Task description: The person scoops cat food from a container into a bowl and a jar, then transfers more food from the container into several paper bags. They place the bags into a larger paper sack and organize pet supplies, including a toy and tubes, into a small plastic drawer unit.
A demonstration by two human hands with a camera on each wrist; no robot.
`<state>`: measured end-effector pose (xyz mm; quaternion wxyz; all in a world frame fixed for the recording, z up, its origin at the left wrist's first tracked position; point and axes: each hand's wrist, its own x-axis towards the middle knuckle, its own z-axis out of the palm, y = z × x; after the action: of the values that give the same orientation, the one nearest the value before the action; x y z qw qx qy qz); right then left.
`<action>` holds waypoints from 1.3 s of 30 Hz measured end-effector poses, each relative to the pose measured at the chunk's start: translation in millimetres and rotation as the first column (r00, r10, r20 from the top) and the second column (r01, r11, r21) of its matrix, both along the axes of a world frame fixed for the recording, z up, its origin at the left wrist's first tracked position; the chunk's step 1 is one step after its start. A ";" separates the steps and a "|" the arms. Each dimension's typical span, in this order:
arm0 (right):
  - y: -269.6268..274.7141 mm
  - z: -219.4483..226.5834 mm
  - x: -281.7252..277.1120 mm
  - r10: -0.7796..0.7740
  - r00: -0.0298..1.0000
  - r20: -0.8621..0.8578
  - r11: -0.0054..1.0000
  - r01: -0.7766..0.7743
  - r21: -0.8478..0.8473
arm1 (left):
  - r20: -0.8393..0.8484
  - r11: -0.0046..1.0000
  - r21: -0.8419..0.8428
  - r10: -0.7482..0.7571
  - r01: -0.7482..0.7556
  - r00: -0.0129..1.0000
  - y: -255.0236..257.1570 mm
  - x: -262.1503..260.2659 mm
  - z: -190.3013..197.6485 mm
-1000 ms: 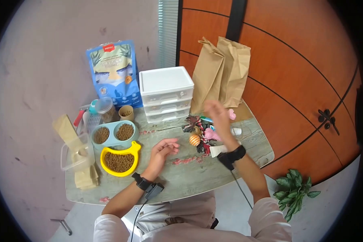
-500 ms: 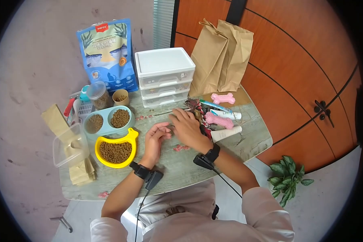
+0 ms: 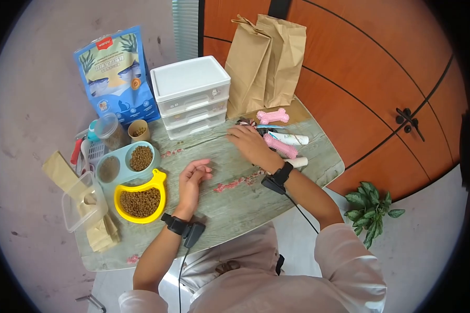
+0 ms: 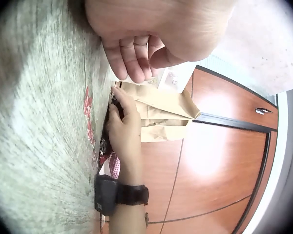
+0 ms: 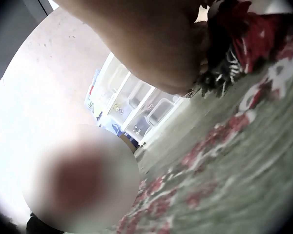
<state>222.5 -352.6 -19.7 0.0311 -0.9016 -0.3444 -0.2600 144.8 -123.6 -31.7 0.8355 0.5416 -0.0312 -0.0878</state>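
My right hand point(image 3: 250, 148) lies over a pile of pet toys at the right of the table, fingers pointing left. Partly hidden beneath it are dark red and black rope toys point(image 5: 254, 34), whose frayed ends touch the hand in the right wrist view. A pink bone toy point(image 3: 280, 145) and a white tube point(image 3: 296, 162) lie close by its wrist. In the middle of the table, my left hand point(image 3: 191, 182) hangs loosely curled with nothing in it. Beside it, to the left, is a yellow bowl point(image 3: 163, 194) full of brown kibble.
Behind stand a white drawer box point(image 3: 190, 78), blue food bag point(image 3: 117, 78) and brown paper bags point(image 3: 269, 62). A double bowl point(image 3: 121, 176), kibble jar point(image 3: 112, 133), paper cup point(image 3: 139, 130) and clear container point(image 3: 85, 206) sit at the left. Another pink bone point(image 3: 272, 116) lies near the paper bags.
My right hand came down from above the toys to their left side, then shifted right over them. The striped ball seen earlier is now hidden. My left hand stays much the same; the head view has shifted.
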 end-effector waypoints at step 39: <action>112.4 -21.8 37.7 0.920 0.372 -0.123 -0.319 0.893 0.316 | -0.066 0.967 -0.192 0.155 -0.165 0.986 1.9 6.8 -5.1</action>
<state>260.2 -240.2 -41.5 0.9393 -0.2576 0.1348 0.1823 151.6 -121.8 -36.8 0.8898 0.4547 0.0253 -0.0301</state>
